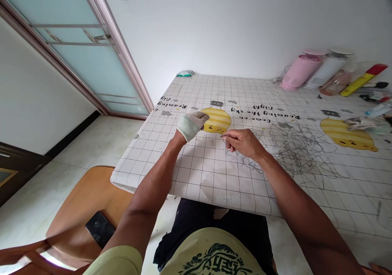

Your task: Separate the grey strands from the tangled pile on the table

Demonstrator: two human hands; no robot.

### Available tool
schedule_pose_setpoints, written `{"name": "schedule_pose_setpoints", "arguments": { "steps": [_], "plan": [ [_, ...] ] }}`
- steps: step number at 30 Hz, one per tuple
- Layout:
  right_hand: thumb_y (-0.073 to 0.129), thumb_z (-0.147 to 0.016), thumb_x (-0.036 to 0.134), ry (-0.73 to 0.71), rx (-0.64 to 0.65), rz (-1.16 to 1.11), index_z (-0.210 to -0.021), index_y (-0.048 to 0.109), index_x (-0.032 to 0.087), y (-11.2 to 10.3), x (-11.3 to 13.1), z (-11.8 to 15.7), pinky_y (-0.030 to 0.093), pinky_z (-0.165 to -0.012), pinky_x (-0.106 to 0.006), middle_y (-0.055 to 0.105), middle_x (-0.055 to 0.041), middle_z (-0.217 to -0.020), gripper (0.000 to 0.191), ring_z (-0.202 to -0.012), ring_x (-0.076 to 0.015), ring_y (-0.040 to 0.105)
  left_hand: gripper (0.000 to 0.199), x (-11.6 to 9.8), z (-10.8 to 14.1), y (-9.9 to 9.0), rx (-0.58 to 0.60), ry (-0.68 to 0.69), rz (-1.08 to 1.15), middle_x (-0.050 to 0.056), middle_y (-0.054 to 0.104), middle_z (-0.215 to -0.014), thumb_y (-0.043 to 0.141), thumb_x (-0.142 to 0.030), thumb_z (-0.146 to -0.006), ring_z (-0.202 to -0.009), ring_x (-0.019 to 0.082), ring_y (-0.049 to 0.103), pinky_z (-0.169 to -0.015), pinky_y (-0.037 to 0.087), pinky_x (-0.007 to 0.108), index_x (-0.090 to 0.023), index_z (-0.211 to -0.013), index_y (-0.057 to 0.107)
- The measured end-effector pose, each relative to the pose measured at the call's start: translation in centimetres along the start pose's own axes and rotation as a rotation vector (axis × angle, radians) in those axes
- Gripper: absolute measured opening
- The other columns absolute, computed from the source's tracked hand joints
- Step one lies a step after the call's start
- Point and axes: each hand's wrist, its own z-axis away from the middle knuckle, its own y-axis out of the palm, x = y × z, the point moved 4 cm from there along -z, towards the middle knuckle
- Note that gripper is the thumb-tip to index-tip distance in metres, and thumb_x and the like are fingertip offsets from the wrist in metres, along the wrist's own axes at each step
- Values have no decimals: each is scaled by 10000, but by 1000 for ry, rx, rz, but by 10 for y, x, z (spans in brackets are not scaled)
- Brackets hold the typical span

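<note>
Pink container [300,72]; frosted sliding door [92,50]; wooden chair [85,209]

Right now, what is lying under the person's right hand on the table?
Thin dark wire-like strands lie tangled on the grid-patterned table cover, reaching under the right hand. The hand hides the spot directly below it, so what lies there cannot be seen.

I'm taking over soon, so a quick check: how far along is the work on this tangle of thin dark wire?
Nothing looks clearly finished: the wire all lies loose on the white grid-printed tablecloth. In hand, the bare right hand seems to pinch a thin dark strand, near the pale fabric-gloved left hand. Left: the large loose tangle of thin dark wire sprawling across the cloth.
</note>
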Motion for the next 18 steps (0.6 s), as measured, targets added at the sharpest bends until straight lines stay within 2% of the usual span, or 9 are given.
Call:
{"name": "schedule_pose_setpoints", "arguments": {
  "steps": [3, 9, 14, 18],
  "plan": [
    [625, -1010, 369, -34, 4, 29, -975, 807, 220, 0, 1, 0, 521, -507, -263, 725, -5, -699, 238, -542, -136, 669, 250, -1, 2, 0, 9, 0, -5, -19, 625, -592, 609, -356, -974, -612, 122, 618, -577, 466, 213, -207, -927, 804],
    [626, -1022, 453, 17, 30, -13, -1051, 776, 208, -6, 5, 2, 607, -633, -314, 777, -33, -793, 289, -653, -174, 737, 230, -4, 3, -4, 22, -19, 47, -14, 642, -617, 637, -359, -962, -588, 108, 581, -542, 446, 204, -200, -939, 802],
    [587, -1040, 486, -9, 9, 42, -970, 751, 206, -15, 5, 2, 594, -632, -311, 795, -53, -867, 332, -718, -186, 754, 243, -3, 3, -4, 40, -21, 75, -10, 635, -593, 634, -371, -962, -570, 109, 560, -530, 441, 209, -193, -925, 796],
    [582, -1038, 485, -49, -6, 20, -945, 743, 205, -13, 3, -1, 580, -646, -315, 794, -59, -882, 336, -757, -194, 750, 251, 0, 2, -2, 64, -13, 64, -6, 636, -581, 636, -389, -954, -567, 119, 556, -520, 432, 220, -195, -946, 795]
  ]
}}
